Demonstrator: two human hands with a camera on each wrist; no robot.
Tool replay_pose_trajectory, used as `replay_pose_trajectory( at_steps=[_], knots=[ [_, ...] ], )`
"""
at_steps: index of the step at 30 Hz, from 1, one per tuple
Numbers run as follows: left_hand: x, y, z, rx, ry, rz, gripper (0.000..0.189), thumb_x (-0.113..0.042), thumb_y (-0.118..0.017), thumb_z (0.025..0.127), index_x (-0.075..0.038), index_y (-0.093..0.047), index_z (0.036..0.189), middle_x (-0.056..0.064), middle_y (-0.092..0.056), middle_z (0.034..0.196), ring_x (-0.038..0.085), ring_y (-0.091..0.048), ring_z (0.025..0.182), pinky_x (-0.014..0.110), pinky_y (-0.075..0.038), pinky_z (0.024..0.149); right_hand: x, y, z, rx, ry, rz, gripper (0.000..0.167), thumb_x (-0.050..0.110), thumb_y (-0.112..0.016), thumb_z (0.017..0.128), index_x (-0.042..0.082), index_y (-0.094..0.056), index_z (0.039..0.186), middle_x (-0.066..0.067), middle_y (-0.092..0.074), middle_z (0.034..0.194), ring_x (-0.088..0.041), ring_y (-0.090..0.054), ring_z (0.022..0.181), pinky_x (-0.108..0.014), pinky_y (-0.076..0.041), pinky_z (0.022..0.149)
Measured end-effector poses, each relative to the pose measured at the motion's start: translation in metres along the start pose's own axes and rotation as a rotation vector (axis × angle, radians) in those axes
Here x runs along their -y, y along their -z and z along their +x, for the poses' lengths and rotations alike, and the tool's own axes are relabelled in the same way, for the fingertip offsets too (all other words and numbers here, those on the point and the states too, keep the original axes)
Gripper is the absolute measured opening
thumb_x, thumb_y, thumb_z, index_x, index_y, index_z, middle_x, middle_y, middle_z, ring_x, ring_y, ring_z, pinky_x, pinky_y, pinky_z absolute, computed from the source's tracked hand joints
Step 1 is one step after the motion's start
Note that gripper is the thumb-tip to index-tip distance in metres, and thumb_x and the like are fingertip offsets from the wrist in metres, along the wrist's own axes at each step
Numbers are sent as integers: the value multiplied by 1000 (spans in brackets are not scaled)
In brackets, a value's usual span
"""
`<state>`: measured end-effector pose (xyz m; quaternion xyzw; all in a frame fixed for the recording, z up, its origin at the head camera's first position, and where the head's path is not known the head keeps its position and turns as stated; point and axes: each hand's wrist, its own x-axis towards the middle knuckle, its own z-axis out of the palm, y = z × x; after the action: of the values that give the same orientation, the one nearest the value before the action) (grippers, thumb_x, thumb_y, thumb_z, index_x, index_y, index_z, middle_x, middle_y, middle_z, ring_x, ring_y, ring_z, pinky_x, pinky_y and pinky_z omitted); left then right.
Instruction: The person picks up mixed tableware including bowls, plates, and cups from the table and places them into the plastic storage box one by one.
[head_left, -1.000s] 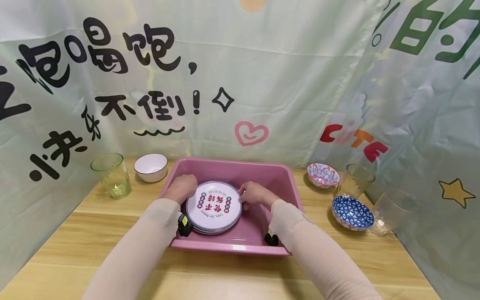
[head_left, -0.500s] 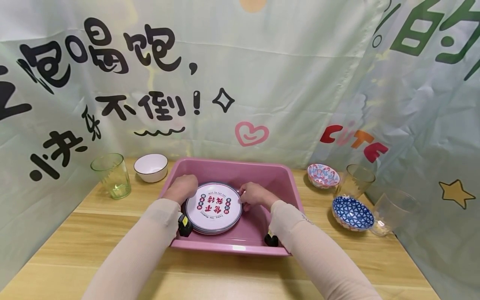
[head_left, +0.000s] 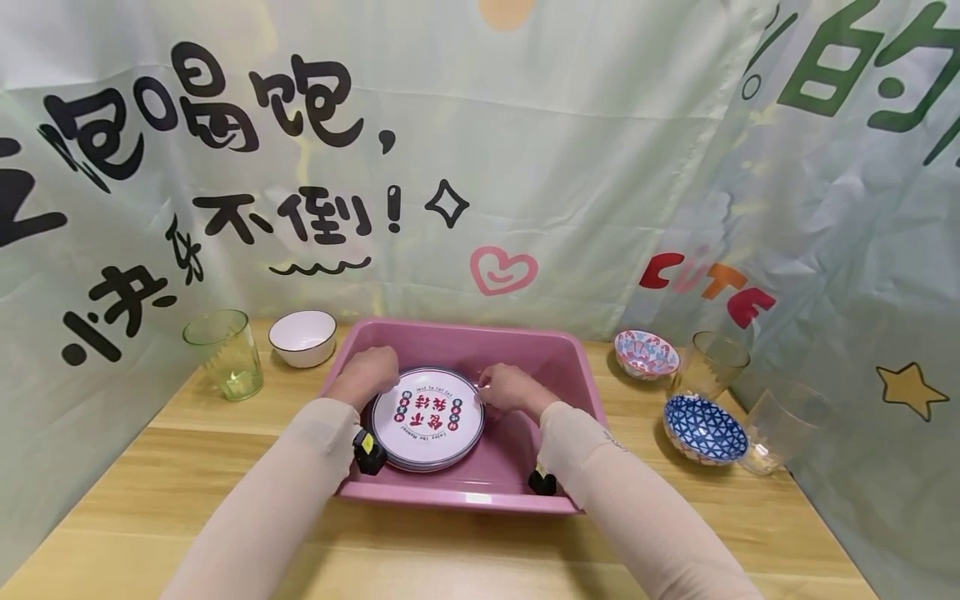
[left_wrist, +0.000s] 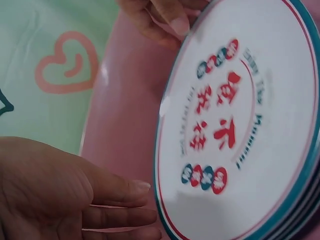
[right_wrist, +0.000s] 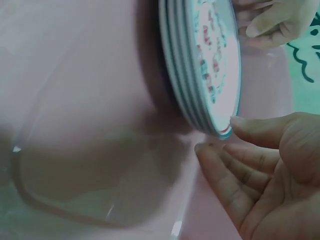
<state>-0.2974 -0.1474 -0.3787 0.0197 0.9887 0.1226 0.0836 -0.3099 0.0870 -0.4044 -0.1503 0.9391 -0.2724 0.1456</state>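
Observation:
A stack of several round white plates [head_left: 427, 417] with blue-edged rims and red and blue print lies in the left part of a pink plastic basin [head_left: 517, 500]. At the stack's far left side is my left hand [head_left: 365, 375], its fingers [left_wrist: 122, 218] fairly straight, thumb just off the rim in the left wrist view. My right hand [head_left: 513, 390] is at the opposite side. In the right wrist view its thumb [right_wrist: 250, 131] is right at the top plate's rim, the fingers spread below the stack's edge. Part of the left hand's fingers is hidden in the head view.
Left of the basin stand a green glass [head_left: 228, 358] and a white bowl [head_left: 303, 337]. On the right are a red-patterned bowl [head_left: 647, 354], an amber glass [head_left: 708, 367], a blue-patterned bowl [head_left: 705, 429] and a clear cup [head_left: 780, 425]. A printed curtain [head_left: 570, 167] hangs behind the wooden table [head_left: 120, 533].
The top plate has settled slightly lower, its print turning a little. Both hands stay at the stack's sides with hardly any movement, and the view has tilted up slightly.

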Motion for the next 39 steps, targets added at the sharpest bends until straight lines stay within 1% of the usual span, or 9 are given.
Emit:
replay_pose_trajectory(
  at_steps=[4,11,14,16,19,21,24,30,39],
  knots=[
    [-3,5,0,-9,-63,-35,15,-14,-66,90,-2,-66,81,7,-60,76,21,-56,69,32,-47,65,3,6,-2,-15,8,-19,30,18,-68,92,0,-65,115,-8,-69,95,-20,-68,65,-32,-57,65],
    [-7,16,-4,-17,-148,-88,26,-20,-64,92,-4,-65,72,5,-60,66,18,-55,62,33,-47,63,8,20,-9,12,19,64,27,16,-66,94,-1,-64,115,-11,-68,95,-24,-68,73,-35,-59,68],
    [-8,23,-8,-22,-179,-103,24,-23,-63,93,-4,-69,82,6,-65,75,21,-60,71,38,-51,72,10,28,-15,3,39,76,24,16,-66,94,0,-65,112,-12,-69,99,-26,-69,77,-33,-59,67],
    [-8,28,-11,-21,-196,-106,24,-25,-63,94,-2,-72,95,9,-69,88,24,-64,83,41,-52,80,12,35,-21,0,49,83,24,17,-66,94,1,-65,112,-11,-68,101,-28,-69,81,-31,-58,66],
    [-7,33,-15,-21,-219,-129,33,-26,-62,96,0,-68,114,14,-70,107,30,-64,101,45,-50,90,13,45,-29,-4,69,96,26,18,-65,95,2,-65,114,-11,-68,100,-26,-68,82,-30,-58,67],
    [-6,36,-18,-28,-234,-143,37,-27,-62,96,1,-65,120,16,-68,113,32,-63,106,45,-49,93,13,52,-35,-6,77,107,28,19,-65,95,2,-64,118,-11,-67,103,-24,-67,82,-30,-58,68],
    [-2,38,-22,-44,-261,-189,40,-26,-61,96,3,-63,123,17,-67,116,32,-61,108,45,-49,93,8,60,-40,-17,87,136,31,20,-63,96,3,-62,123,-13,-67,109,-18,-66,80,-31,-58,69],
    [11,46,-32,-70,-319,-276,37,-22,-59,98,6,-62,123,21,-65,116,36,-60,109,48,-48,95,-6,74,-54,-75,115,239,33,17,-63,97,0,-60,125,-18,-64,116,-22,-67,84,-34,-58,71],
    [37,56,-52,-160,-333,-389,38,-23,-59,99,4,-60,126,24,-61,123,42,-55,116,55,-44,98,-31,95,-85,-136,127,346,43,20,-58,100,-3,-52,135,-24,-61,122,-29,-66,98,-37,-57,81]
  ],
)
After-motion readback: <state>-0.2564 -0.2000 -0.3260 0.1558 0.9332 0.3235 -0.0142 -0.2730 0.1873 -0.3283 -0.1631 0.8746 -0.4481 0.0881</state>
